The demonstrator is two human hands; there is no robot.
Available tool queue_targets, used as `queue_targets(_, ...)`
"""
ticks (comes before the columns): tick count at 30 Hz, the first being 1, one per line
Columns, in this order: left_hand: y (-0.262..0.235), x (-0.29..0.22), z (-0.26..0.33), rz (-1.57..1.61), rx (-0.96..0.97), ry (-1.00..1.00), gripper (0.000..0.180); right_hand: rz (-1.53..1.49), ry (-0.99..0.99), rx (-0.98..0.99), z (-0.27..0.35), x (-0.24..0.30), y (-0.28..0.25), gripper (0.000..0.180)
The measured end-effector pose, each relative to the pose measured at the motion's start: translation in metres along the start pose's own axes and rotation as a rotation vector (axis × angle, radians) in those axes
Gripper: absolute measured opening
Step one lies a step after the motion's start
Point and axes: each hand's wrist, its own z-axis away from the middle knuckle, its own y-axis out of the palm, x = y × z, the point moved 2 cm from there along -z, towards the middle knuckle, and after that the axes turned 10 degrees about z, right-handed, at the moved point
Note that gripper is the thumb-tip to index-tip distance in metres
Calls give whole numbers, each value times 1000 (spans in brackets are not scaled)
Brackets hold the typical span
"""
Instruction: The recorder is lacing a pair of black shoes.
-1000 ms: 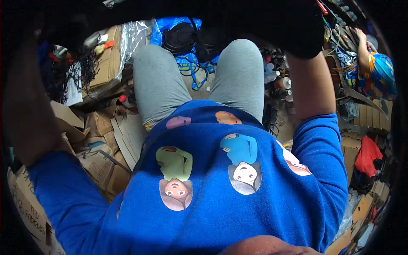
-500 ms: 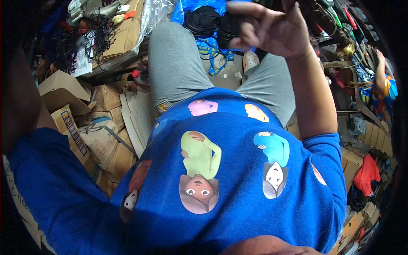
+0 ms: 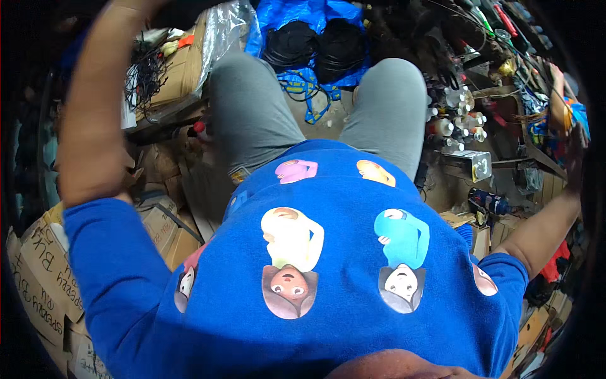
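Note:
My left arm rises along the left side, and only the edge of my left hand [image 3: 140, 4] shows at the top rim; its fingers are out of sight. My right arm stretches out to the right. My right hand [image 3: 574, 158] is a dark blur at the right rim, so its fingers and anything in them cannot be made out. Beyond my knees, two round bundles of black cord, the left bundle [image 3: 291, 45] and the right bundle [image 3: 341, 47], lie on a blue plastic sheet [image 3: 268, 16]. A blue and yellow strap [image 3: 309, 95] trails in front of them.
Several bottles [image 3: 457, 120] stand right of my legs, near a dark can [image 3: 489, 201]. Cardboard boxes [image 3: 47, 271] crowd the left. Tangled black wires [image 3: 148, 82] lie by flattened cardboard [image 3: 180, 60]. Another person's arm [image 3: 557, 88] shows at the far right.
My right hand has swung from above my knees out to the right rim. My left arm has lifted toward the top left. The bottles and both black cord bundles now show more fully.

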Motion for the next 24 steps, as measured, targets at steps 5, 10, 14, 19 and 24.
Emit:
queue_targets(5, 121, -19, 46, 182, -395, 15, 47, 265, 116, -98, 32, -80, -84, 37)
queue_targets(10, 225, -80, 135, 671, 272, 164, 63, 731, 429, 233, 97, -183, -70, 55)
queue_targets(14, 243, -78, 155, 787, 524, 142, 70, 880, -285, 199, 132, -132, 87, 45)
queue_targets(19, 218, -69, 147, 726, 688, 333, 68, 597, -803, 191, 196, 10, 316, 39)
queue_targets(24, 166, -17, 195, 257, 468, 368, 49, 598, -848, 272, 216, 19, 371, 42)
